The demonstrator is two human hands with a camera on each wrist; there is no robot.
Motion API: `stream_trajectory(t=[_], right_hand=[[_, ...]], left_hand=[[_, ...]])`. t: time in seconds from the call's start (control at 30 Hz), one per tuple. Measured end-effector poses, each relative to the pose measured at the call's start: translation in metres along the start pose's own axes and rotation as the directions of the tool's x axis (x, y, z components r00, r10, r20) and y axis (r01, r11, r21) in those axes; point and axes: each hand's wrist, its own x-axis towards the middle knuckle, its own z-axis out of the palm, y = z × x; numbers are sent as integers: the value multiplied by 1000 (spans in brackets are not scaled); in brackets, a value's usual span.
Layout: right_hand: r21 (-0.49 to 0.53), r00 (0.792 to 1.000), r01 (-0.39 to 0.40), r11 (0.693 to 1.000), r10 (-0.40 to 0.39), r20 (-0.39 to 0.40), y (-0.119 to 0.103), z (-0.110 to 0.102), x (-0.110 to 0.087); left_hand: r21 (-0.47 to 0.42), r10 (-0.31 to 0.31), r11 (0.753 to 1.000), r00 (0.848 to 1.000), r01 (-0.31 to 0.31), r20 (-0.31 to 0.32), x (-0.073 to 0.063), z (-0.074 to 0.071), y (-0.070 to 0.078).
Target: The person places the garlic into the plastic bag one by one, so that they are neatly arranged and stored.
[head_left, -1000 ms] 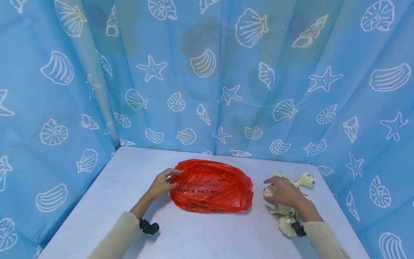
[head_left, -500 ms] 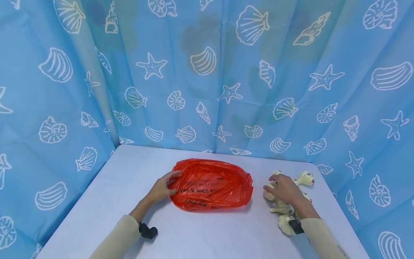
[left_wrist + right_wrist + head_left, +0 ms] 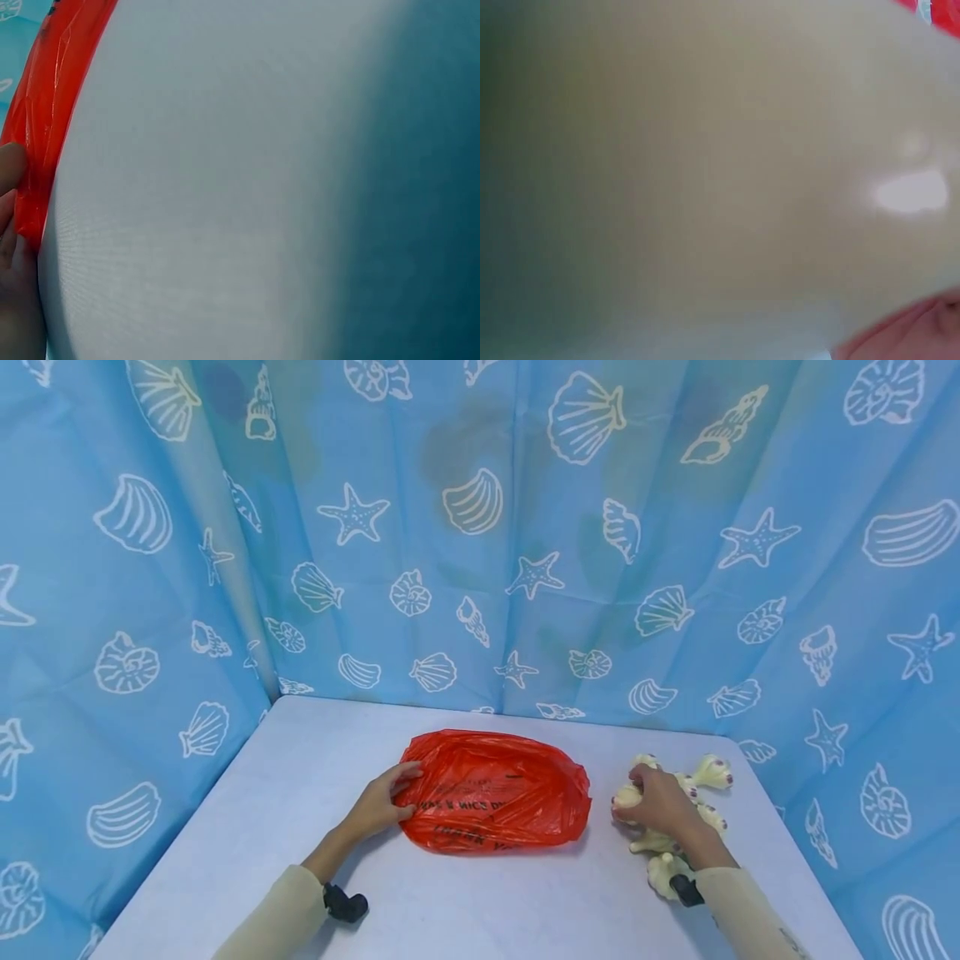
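Observation:
In the head view a red plastic bag with dark printed letters lies with its mouth spread open. My left hand holds the bag's left rim, fingers at the inside and thumb at the front. The left wrist view shows a strip of the red bag against the fingers. At the right, my right hand has its thumb and fingers round a pale garlic bulb, partly hidden by the hand. Several more garlic bulbs lie around and under that hand. A blurred pale surface fills most of the right wrist view.
A white table carries everything. Blue curtains with white shell prints stand close behind it and at both sides. One garlic bulb lies nearest the front, next to the right wrist's black camera.
My right hand's fingers have closed in round a garlic bulb at the pile's left side. The left hand has settled onto the bag's left rim, and the bag has shifted only slightly.

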Motion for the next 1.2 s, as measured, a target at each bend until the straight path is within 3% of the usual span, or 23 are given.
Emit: stream_trajectory(t=[0.13, 0.53, 0.83, 1.07, 1.2], right_hand=[[18, 1000, -25, 1000, 25, -3, 2, 0, 1], [27, 999, 35, 999, -35, 27, 9, 2, 4], [-4, 999, 51, 999, -51, -4, 8, -1, 4], [46, 1000, 16, 999, -17, 18, 4, 2, 4], [65, 1000, 23, 998, -22, -8, 5, 2, 3]], left_hand=[[-8, 19, 1000, 1000, -19, 4, 0, -1, -1], [-10, 32, 999, 999, -32, 3, -1, -2, -1], [6, 36, 999, 999, -36, 5, 0, -2, -1], [-1, 40, 999, 999, -40, 11, 0, -2, -2], [-4, 26, 1000, 1000, -26, 5, 1, -2, -2]])
